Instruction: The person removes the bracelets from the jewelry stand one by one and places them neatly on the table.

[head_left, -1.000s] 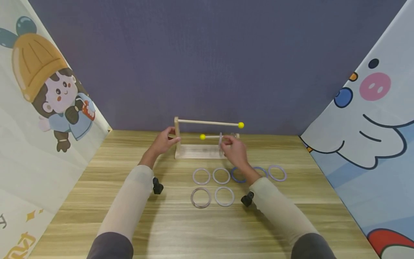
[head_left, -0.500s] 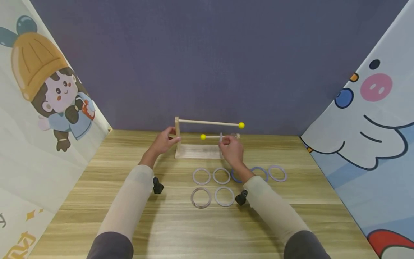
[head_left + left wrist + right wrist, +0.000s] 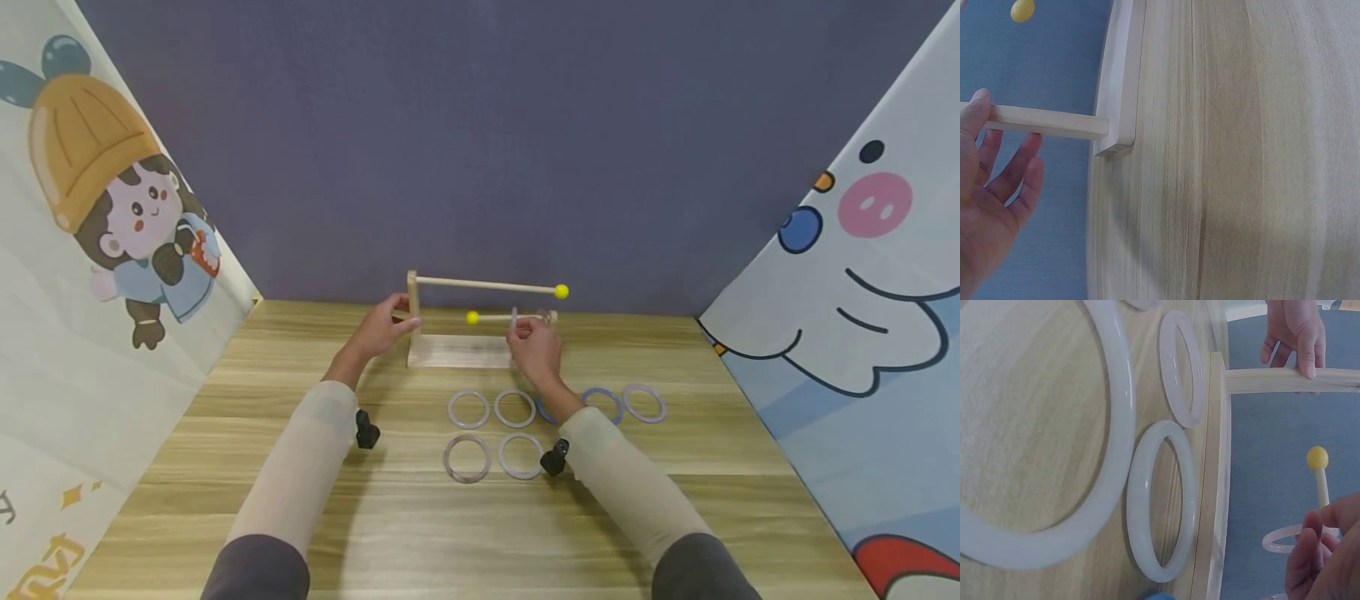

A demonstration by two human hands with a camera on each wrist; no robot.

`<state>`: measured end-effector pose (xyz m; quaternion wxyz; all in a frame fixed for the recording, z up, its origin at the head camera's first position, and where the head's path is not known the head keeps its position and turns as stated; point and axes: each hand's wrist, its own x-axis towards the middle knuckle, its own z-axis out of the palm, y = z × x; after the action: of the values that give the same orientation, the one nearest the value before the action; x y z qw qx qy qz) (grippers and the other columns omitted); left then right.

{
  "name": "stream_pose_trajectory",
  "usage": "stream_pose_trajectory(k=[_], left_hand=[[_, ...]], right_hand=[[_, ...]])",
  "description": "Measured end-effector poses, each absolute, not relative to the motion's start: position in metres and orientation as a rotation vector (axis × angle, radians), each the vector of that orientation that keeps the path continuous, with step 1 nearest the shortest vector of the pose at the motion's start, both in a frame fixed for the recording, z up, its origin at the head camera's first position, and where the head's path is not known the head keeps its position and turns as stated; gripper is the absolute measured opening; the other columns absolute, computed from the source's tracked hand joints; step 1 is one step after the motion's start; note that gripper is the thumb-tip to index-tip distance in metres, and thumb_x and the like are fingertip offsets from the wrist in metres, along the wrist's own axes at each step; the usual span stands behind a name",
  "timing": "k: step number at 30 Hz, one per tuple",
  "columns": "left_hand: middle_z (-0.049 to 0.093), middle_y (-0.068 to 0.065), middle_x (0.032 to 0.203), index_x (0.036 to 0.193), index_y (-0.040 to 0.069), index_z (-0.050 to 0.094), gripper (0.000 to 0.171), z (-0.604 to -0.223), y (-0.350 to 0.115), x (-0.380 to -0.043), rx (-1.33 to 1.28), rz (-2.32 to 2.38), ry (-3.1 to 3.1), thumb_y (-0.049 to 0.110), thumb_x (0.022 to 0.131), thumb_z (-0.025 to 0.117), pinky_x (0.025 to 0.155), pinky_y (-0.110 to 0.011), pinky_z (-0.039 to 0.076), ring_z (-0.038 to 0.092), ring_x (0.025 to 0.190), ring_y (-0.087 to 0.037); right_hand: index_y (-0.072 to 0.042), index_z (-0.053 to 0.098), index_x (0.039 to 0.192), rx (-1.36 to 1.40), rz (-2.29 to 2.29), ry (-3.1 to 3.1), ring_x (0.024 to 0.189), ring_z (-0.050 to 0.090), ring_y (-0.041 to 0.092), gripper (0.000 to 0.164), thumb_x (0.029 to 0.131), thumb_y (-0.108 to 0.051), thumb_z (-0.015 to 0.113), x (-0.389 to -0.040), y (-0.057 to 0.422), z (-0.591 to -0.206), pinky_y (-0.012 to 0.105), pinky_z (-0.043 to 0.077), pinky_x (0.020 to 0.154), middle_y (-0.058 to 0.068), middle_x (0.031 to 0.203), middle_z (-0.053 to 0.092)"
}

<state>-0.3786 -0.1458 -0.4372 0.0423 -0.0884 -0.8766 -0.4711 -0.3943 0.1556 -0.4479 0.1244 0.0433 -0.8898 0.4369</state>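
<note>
A wooden bangle rack with a pale base stands at the back of the table. My left hand holds its left post, thumb in front and fingers behind, as the left wrist view also shows. The lower rod ends in a yellow ball. My right hand pinches a pale pink bangle, which hangs around this rod. Behind the right hand, something ring-like near the rod's right end is partly hidden. The upper rod is bare, with a yellow ball at its right tip.
Several bangles lie flat before the rack: a pale pink one, whitish ones, a brownish one, a lilac one and blue ones, one partly under my right wrist. A dark wall rises behind the rack.
My right hand and forearm have shifted slightly left, with the bangle staying near the same spot on the lower rod. The left hand keeps its hold on the post.
</note>
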Motion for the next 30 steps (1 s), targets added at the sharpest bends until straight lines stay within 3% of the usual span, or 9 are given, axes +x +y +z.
stream_pose_trajectory(k=[16,30], left_hand=[[0.056,-0.025,0.134,0.139,-0.003,0.049,0.045,-0.4379,-0.1446,-0.3787,-0.264,-1.438,-2.670,0.017,0.102,0.064,0.104,-0.053,0.052,0.058,0.123,-0.042],[0.058,-0.025,0.133,0.138,-0.004,0.049,0.044,-0.4372,-0.1450,-0.3784,-0.271,-1.458,-2.657,0.016,0.101,0.065,0.103,-0.053,0.053,0.060,0.121,-0.042]], right_hand=[[-0.013,0.076,0.111,0.114,1.304,-2.593,0.075,0.078,0.023,0.022,0.092,-0.023,0.071,-0.3957,0.1563,-0.4495,0.040,0.059,0.086,0.006,0.097,0.080],[-0.012,0.076,0.112,0.129,1.320,-2.569,0.075,0.077,0.024,0.024,0.090,-0.021,0.073,-0.3935,0.1522,-0.4468,0.040,0.060,0.084,0.008,0.098,0.080]])
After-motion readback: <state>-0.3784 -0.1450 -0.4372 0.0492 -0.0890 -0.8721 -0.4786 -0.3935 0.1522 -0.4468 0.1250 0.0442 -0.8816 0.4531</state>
